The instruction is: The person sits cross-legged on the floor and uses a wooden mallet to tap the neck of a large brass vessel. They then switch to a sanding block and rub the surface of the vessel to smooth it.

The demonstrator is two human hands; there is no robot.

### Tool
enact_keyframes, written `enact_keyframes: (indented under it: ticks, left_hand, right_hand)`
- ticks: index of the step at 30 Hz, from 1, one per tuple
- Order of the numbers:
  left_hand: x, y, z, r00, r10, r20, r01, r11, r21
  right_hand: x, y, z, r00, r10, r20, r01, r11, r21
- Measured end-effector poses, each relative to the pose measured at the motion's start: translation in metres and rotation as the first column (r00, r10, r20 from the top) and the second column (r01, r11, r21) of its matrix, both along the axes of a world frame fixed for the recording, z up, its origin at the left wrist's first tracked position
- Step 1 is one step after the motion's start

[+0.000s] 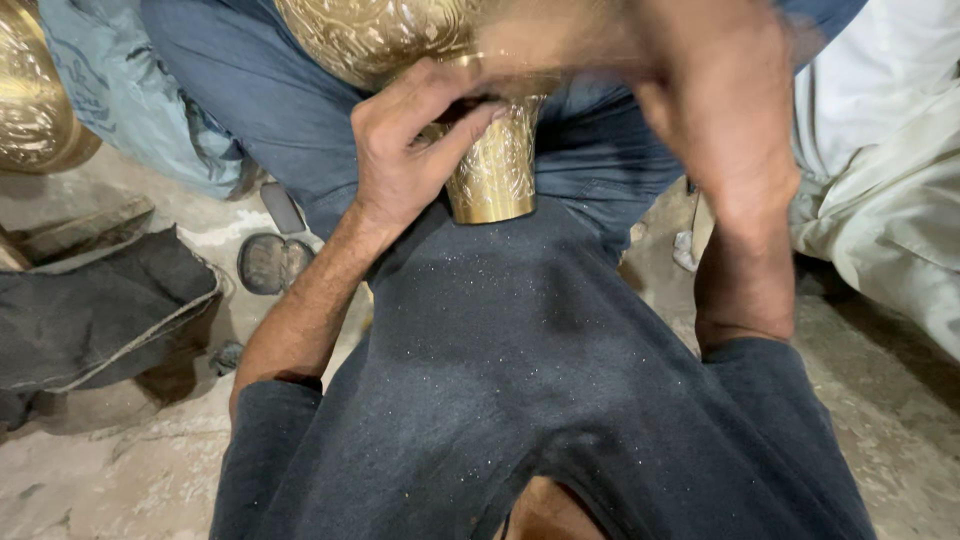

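An engraved brass vase [495,170] lies across my lap, its flared foot pointing toward me and its round body [370,35] at the top of the view. My left hand [405,145] is wrapped around the narrow neck just above the foot. My right hand [715,110] is blurred, raised over the right side of the vase near the neck; what it holds, if anything, cannot be made out. Fine metal dust speckles my dark shirt [520,340].
Another brass vessel [35,95] stands at the upper left. A dark folded cloth [95,310] and a small round disc [272,263] lie on the dusty concrete floor at left. White fabric [885,180] is bunched at the right.
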State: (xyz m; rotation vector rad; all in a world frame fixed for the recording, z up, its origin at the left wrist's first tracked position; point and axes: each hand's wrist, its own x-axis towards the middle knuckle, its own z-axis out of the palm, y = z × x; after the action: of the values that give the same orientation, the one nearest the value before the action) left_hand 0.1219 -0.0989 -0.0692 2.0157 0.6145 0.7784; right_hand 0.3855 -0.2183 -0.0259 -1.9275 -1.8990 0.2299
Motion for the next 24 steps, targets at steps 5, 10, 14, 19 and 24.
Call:
enact_keyframes:
  ticks: [5,10,14,19,24]
  left_hand:
    - [0.0,-0.001,-0.005,1.0,0.001,0.027,-0.001,1.0,0.002]
    - [0.0,-0.002,-0.007,1.0,0.014,-0.007,-0.014,0.999,0.038]
    - [0.0,-0.002,-0.004,0.999,0.025,-0.028,-0.025,0.999,0.028]
    - [0.002,-0.002,0.0,1.0,0.023,0.012,-0.023,1.0,0.0]
    - [0.002,-0.005,0.002,0.999,0.022,0.035,-0.023,0.999,0.024]
  right_hand:
    - [-0.003,0.002,0.003,0.917,-0.181,-0.355,0.127,0.977,-0.17]
    - [-0.014,0.013,0.029,0.973,0.013,0.231,-0.03,0.997,0.069]
    - [-0.02,0.02,0.044,0.969,0.071,0.238,-0.074,0.997,0.005]
    - [-0.014,0.013,0.035,0.983,0.081,0.166,-0.077,0.997,-0.028]
    - [-0.003,0.006,0.007,0.999,0.005,-0.052,-0.001,0.997,0.073]
